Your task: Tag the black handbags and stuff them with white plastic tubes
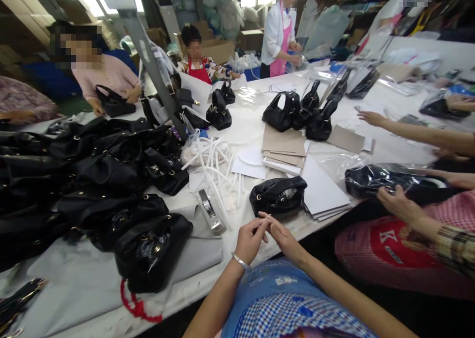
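My left hand, with a silver bangle at the wrist, and my right hand meet at their fingertips just over the table's front edge. The fingers of both are pressed together in a pinch; anything between them is too small to make out. Right behind them a black handbag with gold rings lies on the white table, clear plastic showing at its opening. To the left of my hands is a metal tape dispenser. White tubular strips lie in a loose bundle beyond it.
A big heap of black handbags covers the left side. Grey-brown cardboard sheets and white sheets are stacked behind and right. Close on my right, a co-worker's hand holds a plastic-wrapped bag. Other people work across the table.
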Demonstrator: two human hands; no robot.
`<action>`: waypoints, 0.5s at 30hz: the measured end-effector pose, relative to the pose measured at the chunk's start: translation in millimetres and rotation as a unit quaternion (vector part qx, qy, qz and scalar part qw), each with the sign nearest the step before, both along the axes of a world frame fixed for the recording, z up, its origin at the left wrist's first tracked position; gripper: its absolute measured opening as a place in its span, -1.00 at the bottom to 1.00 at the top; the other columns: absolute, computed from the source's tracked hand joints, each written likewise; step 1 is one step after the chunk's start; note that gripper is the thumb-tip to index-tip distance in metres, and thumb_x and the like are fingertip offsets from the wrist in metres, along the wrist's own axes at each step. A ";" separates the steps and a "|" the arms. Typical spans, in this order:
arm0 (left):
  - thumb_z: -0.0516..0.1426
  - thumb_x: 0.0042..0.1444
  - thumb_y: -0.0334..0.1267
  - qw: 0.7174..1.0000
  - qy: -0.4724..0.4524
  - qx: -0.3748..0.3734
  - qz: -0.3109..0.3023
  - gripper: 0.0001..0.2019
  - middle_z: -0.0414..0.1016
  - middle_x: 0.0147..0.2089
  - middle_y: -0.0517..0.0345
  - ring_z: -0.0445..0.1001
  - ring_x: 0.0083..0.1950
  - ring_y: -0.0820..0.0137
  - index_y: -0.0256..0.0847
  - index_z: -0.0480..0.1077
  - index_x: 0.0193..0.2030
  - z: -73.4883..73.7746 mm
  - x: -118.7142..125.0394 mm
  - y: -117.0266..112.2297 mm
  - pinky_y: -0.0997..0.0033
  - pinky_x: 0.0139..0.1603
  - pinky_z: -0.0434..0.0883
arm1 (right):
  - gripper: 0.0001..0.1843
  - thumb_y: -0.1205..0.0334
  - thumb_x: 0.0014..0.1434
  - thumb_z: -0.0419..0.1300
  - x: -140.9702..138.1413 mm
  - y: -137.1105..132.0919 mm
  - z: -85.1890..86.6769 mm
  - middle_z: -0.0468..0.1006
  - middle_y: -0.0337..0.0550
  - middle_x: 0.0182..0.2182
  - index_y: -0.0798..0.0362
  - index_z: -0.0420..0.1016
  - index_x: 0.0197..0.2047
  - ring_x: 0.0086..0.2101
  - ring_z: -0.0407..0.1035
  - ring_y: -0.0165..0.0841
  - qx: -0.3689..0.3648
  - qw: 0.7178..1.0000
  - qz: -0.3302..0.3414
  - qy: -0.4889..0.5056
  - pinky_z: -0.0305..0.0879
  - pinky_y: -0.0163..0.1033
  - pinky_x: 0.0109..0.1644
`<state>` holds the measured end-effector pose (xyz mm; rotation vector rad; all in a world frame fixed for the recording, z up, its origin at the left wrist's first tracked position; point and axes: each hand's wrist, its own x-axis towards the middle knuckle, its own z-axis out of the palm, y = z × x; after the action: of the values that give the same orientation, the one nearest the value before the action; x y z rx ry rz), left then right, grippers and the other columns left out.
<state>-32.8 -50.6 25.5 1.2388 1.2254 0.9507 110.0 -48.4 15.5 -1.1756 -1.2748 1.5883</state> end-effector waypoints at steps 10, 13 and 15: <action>0.13 0.08 -0.05 0.998 0.015 -0.040 0.043 -0.66 0.47 -0.36 0.10 0.25 -0.56 0.59 -0.26 0.53 -0.16 12.2 -12.7 27.2 0.58 -0.56 0.24 | -0.64 -0.04 0.13 0.13 10.9 4.9 13.0 0.52 -0.16 -0.44 0.09 0.53 -0.28 -0.49 0.34 -0.41 0.038 0.980 -0.088 -0.175 0.27 -0.33 -0.41; 0.16 0.06 -0.06 0.997 0.008 -0.068 0.043 -0.65 0.40 -0.51 0.17 0.29 -0.54 0.55 -0.30 0.53 -0.18 0.4 -15.7 42.5 0.57 -0.53 0.25 | -0.72 0.03 0.14 0.13 17.2 9.9 22.2 0.52 -0.18 -0.43 0.04 0.54 -0.31 -0.49 0.30 -0.42 0.113 0.954 -0.086 -0.263 0.21 -0.34 -0.43; 0.12 0.09 -0.06 0.997 0.010 -0.070 0.039 -0.65 0.38 -0.54 0.19 0.30 -0.53 0.53 -0.30 0.52 -0.17 -10.5 -15.2 55.3 0.56 -0.51 0.27 | -0.75 0.06 0.16 0.12 19.4 15.6 27.7 0.50 -0.20 -0.46 0.02 0.54 -0.32 -0.50 0.29 -0.42 0.142 0.939 -0.080 -0.302 0.18 -0.33 -0.42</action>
<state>-48.0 4.7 15.0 1.0987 1.3410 0.8937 129.4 -32.7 43.2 -1.5910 -1.6710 0.9035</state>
